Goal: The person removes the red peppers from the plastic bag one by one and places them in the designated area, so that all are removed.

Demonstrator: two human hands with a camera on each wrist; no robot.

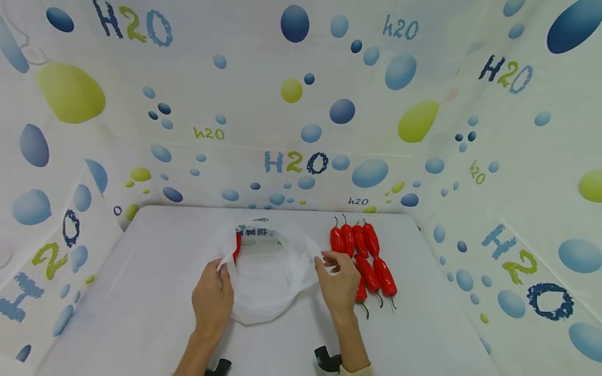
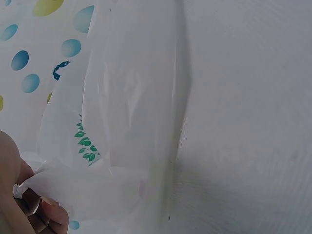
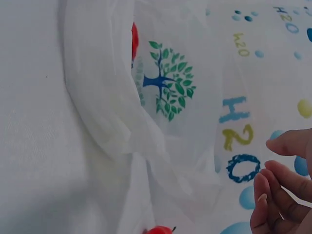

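Observation:
A white plastic bag with a green leafy tree print stands with its mouth open in the middle of the table. My left hand pinches the left edge of its rim between thumb and fingers. At the bag's right edge is my right hand, fingers loosely bent; the right wrist view shows a gap between thumb and forefinger with nothing in it. Something red, looking like a red pepper, shows inside the bag at the left. Several glossy red peppers with dark stems lie in two rows beside my right hand, which partly hides one.
The white table ends at a patterned sheet with coloured drops and lettering, which also rises on both sides. Black device parts show below each wrist at the near edge.

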